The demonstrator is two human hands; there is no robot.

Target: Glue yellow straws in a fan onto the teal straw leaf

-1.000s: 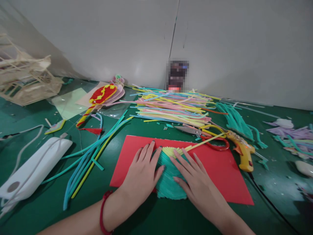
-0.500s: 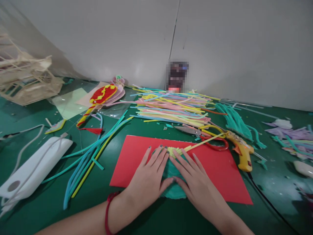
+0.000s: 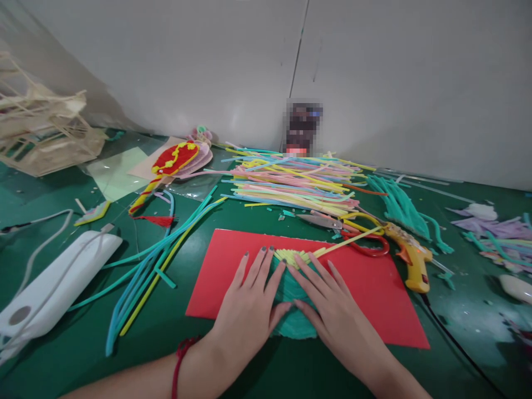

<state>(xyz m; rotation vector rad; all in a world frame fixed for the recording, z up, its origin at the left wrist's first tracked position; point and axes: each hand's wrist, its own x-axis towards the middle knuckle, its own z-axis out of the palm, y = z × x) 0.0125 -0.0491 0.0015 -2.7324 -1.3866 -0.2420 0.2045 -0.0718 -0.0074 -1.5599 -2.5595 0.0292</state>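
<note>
A round teal piece [image 3: 294, 288], built of fuzzy strips, lies on a red sheet [image 3: 211, 271]. Short yellow strips [image 3: 292, 258] cover its far edge, and a longer yellow strip [image 3: 353, 238] sticks out to the upper right. My left hand [image 3: 249, 299] rests flat over the left side of the teal piece and the sheet, fingers apart. On the right side, my right hand [image 3: 332, 305] lies flat with spread fingers, its fingertips touching the yellow strips. Both thumbs almost meet over the teal piece. The hands hide parts of it.
Scissors [image 3: 366, 235] and a yellow glue gun [image 3: 411, 257] lie to the right. Behind the sheet is a pile of coloured pipe cleaners [image 3: 291, 183]. A white power strip [image 3: 70, 282], loose pipe cleaners [image 3: 153, 266] and a red fan-shaped craft [image 3: 174, 160] are on the left.
My left hand has shifted slightly left and its fingers have spread, uncovering more of the yellow strips. My right hand has stayed in place.
</note>
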